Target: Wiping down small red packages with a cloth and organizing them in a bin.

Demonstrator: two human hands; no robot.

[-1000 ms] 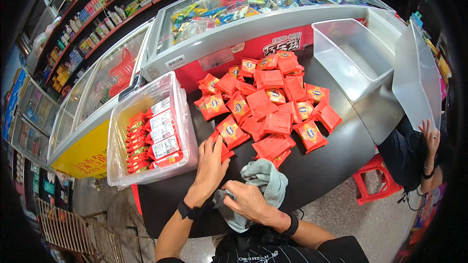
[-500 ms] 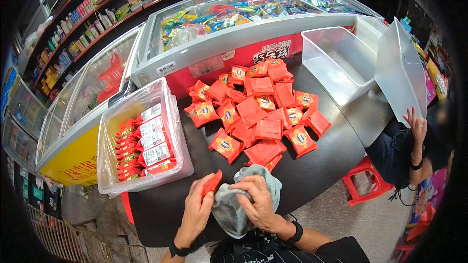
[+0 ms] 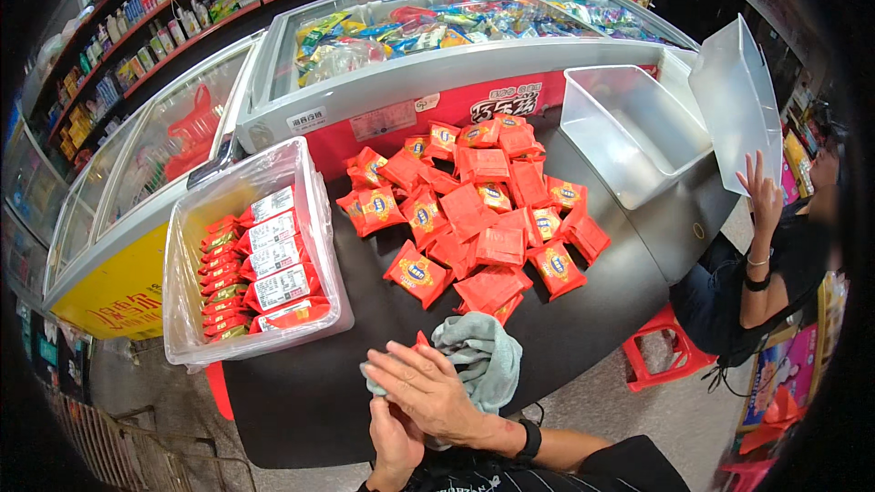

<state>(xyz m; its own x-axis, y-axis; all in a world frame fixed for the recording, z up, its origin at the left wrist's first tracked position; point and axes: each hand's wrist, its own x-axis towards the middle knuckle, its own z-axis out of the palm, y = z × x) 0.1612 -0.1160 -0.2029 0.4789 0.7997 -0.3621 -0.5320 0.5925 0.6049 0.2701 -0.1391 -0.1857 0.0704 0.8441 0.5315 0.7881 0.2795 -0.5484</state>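
My left hand [image 3: 394, 442] is near the table's front edge, holding a red packet [image 3: 421, 339] of which only a corner shows. My right hand [image 3: 428, 392] lies across it with fingers nearly straight, pressing a grey-green cloth [image 3: 497, 364] against the packet. Part of the cloth pokes out under the right fingertips, and the rest bunches beside that hand. Beyond my hands is a loose heap of red packets [image 3: 478, 219], some with a yellow and blue emblem. To the left stands a plastic-lined bin [image 3: 342, 296] with red packets [image 3: 278, 260] lined up on edge in rows.
A clear plastic tub [image 3: 602, 150] stands at the table's far right. A seated person's hand [image 3: 761, 191] is by another upright translucent container [image 3: 743, 100]. Chest freezers [image 3: 365, 77] border the table's back and left. A red stool [image 3: 670, 351] stands on the right.
My right hand has swung left over the left hand, bringing the cloth onto the packet and covering most of it. The seated person's hand has shifted slightly.
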